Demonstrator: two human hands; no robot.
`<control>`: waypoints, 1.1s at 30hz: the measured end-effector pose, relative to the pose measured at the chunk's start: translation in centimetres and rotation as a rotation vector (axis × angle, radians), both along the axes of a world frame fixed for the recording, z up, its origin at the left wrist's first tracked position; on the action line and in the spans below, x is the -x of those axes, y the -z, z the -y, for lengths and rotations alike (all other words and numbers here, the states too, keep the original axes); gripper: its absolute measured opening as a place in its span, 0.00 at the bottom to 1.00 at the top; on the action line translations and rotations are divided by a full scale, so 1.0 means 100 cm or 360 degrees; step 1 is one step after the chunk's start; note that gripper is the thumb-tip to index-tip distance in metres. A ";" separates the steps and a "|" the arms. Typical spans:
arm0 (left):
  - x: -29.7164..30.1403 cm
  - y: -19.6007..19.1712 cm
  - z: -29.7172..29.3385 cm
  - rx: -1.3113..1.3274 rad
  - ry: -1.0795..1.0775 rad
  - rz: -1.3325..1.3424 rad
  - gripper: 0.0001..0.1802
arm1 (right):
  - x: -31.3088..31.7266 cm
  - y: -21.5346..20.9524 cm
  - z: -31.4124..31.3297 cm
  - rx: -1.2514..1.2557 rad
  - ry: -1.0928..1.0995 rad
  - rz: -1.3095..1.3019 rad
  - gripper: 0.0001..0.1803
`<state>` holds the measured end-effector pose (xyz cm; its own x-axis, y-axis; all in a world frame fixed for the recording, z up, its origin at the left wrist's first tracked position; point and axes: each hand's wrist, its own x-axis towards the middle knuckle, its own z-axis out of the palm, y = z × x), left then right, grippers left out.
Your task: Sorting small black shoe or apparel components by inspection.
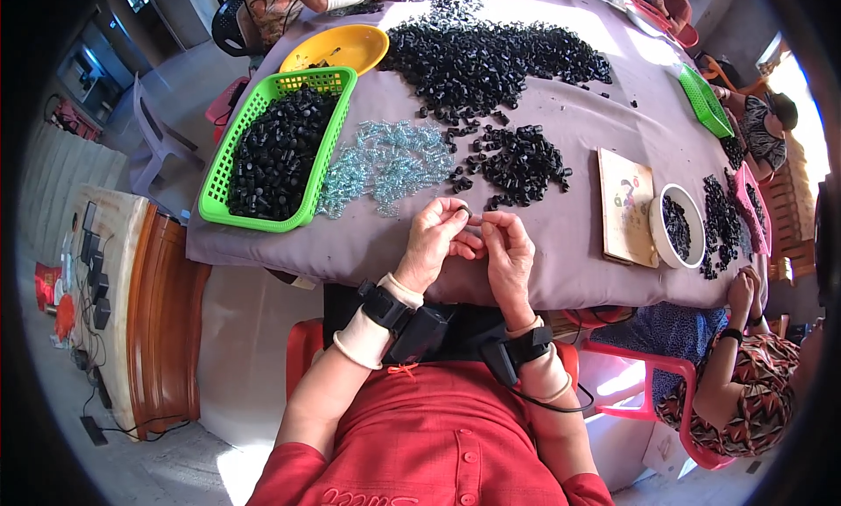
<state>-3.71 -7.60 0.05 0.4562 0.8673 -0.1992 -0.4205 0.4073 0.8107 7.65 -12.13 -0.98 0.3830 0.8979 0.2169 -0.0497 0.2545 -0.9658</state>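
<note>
My left hand is closed in a pinch on a small black cap, held just above the table's near edge. Close beside it, my right hand has its thumb and forefinger pressed together; what lies between them is too small to make out. The fingertips of both hands almost meet. Beyond them lies a small pile of black caps. To its left spreads a heap of shiny, pale-blue, coil-like pieces.
A green basket full of black caps stands left, beside a yellow bowl. A larger black pile lies farther back. At right are a board and a white bowl. Other people sit around the table.
</note>
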 end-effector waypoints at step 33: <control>0.010 0.014 -0.005 0.0033 0.0031 0.0095 0.06 | -0.005 -0.006 -0.008 0.0256 -0.0343 0.0024 0.04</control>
<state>-4.74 -7.08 -1.30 0.4844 0.8542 -0.1890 -0.4595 0.4322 0.7759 8.15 -11.29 -0.43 0.1772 0.9817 0.0691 -0.0712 0.0828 -0.9940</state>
